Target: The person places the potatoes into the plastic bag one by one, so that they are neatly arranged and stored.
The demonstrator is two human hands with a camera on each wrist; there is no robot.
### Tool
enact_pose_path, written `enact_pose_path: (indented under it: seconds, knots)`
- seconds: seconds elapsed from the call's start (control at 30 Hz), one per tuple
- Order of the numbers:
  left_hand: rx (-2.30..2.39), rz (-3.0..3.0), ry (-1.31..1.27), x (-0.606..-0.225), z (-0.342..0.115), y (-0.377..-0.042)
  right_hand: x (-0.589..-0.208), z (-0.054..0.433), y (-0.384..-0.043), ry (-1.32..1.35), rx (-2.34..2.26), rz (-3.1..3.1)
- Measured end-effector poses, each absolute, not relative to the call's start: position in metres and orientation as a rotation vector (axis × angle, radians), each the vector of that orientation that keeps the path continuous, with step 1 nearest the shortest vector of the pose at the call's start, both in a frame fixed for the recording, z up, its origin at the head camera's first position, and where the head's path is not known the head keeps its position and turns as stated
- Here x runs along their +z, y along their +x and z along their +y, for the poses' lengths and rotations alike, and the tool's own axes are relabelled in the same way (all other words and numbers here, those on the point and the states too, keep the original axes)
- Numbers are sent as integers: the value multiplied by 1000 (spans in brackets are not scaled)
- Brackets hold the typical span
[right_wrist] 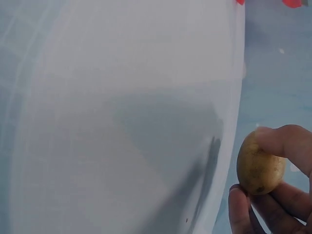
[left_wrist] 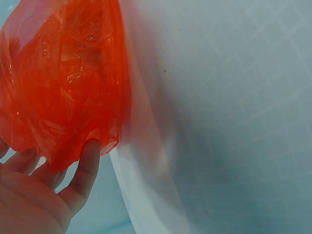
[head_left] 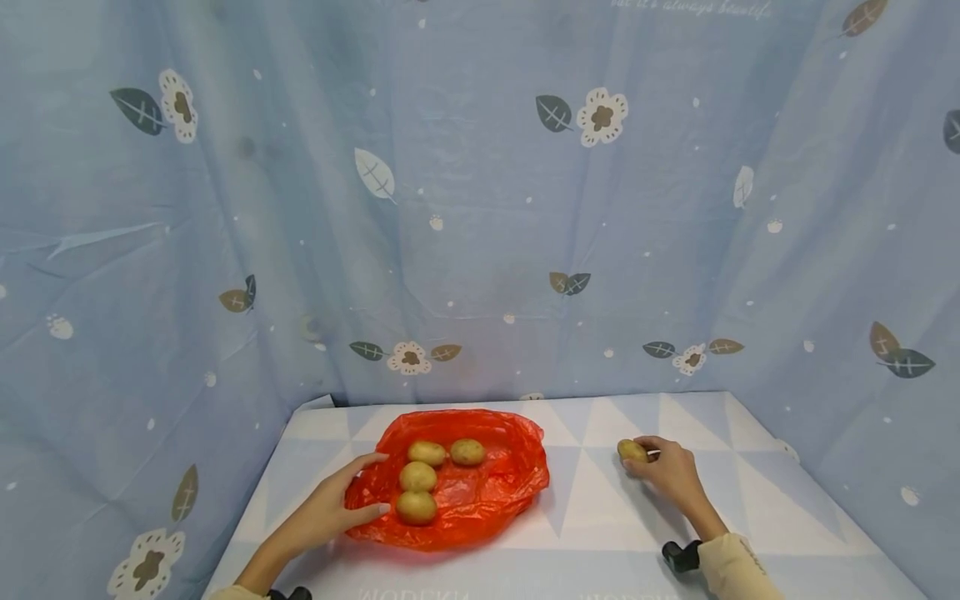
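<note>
A red plastic bag [head_left: 517, 492] lies spread on the table with its mouth facing up, and several potatoes [head_left: 417, 477] sit in its left half. At the bag's left edge is my left hand [head_left: 327, 507], thumb and fingers spread apart. The left wrist view shows that hand's fingertips [left_wrist: 90, 146] against the red plastic [left_wrist: 73, 92]. To the right of the bag, my right hand [head_left: 670, 471] pinches one potato [head_left: 632, 451] between thumb and fingers. The right wrist view shows this potato [right_wrist: 258, 165] as oval and yellow-brown, with the thumb over its top.
The table [head_left: 585, 533] has a pale cloth with white and blue-grey triangles. Behind it and at both sides hangs a blue curtain [head_left: 480, 250] with flowers and leaves. Dark wrist straps [head_left: 681, 557] and beige sleeves [head_left: 738, 567] show at the bottom.
</note>
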State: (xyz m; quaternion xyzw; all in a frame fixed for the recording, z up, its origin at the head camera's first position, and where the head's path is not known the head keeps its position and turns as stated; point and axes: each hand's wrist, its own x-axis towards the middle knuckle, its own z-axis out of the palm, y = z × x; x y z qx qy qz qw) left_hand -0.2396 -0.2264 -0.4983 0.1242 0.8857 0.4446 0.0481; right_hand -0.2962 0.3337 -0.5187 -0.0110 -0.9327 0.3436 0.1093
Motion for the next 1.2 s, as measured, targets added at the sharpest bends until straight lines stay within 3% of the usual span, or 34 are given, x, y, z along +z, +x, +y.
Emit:
enact_pose_path:
  seconds: [1.2]
  knots:
    - [1388, 2687, 363, -497, -226, -236, -506, 295, -291, 125, 1121, -2656]
